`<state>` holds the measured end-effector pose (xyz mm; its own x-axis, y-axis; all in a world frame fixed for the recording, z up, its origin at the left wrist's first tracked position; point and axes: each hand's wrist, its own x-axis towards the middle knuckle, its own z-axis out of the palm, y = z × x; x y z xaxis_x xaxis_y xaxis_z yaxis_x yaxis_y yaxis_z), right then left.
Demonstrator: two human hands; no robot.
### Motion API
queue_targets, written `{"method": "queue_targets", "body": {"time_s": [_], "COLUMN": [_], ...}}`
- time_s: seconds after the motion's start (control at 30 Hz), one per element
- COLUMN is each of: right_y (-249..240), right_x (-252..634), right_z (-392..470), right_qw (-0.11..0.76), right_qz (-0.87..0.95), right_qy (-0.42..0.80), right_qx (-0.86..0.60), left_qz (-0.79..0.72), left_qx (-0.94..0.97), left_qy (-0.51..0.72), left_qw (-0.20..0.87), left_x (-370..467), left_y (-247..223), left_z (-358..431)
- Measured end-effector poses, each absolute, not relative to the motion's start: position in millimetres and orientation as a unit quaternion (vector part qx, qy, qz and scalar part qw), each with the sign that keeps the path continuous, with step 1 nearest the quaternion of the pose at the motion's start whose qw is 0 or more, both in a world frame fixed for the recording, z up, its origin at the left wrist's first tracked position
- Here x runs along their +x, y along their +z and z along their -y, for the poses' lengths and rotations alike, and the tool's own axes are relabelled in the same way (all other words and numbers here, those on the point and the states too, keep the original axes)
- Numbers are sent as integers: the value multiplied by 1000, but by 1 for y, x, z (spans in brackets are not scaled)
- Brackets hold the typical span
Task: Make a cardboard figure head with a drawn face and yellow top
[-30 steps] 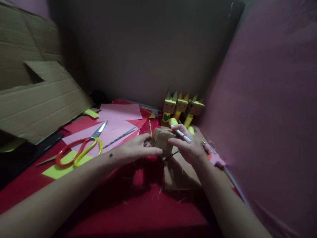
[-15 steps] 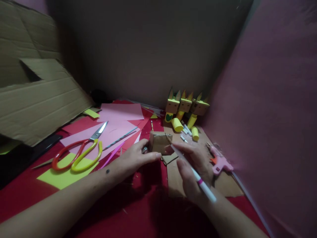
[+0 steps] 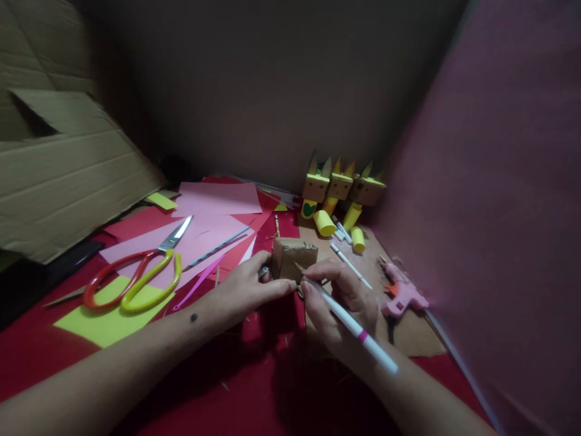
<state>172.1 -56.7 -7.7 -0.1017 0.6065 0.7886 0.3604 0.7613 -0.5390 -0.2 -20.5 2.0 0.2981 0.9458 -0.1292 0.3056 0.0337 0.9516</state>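
Note:
My left hand (image 3: 254, 281) grips a small brown cardboard box (image 3: 290, 251) at its left side, thumb along the lower edge. A small grey round end, perhaps a pen cap, pokes out between those fingers. In a writing grip, my right hand (image 3: 342, 300) holds a white marker (image 3: 358, 330) with a magenta band. The marker's tip is at the front face of the box, touching or very near it. Behind the hands stand three cardboard figures (image 3: 339, 188) with pointed ears and paper-tube bodies.
Scissors (image 3: 149, 275) with red and yellow handles lie at left on yellow paper (image 3: 93, 321) and pink sheets (image 3: 218, 198). A pink glue gun (image 3: 403, 295) rests on cardboard at right. Yellow paper tubes (image 3: 324, 223) and a white marker (image 3: 351, 266) lie nearby. Large cardboard (image 3: 77, 175) leans at left.
The right hand has shifted slightly left and brought the marker tip down onto or near the box's front face. The box has tilted a little in the left hand.

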Motion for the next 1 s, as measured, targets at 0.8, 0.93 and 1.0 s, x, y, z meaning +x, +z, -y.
{"method": "queue_targets", "body": {"time_s": [0.8, 0.93, 1.0], "right_y": [-6, -5, -6], "right_x": [171, 172, 172], "right_z": [57, 59, 58], "right_qw": [589, 589, 589], "right_qz": [719, 695, 697], "right_qy": [109, 158, 160], "right_qx": [-353, -382, -377], "left_qz": [-490, -494, -490], "left_qx": [641, 638, 635], "left_qy": [336, 326, 322], "left_qw": [487, 493, 503], "left_x": [-2, -2, -1], "left_y": [-8, -6, -4], "left_z": [19, 19, 19]}}
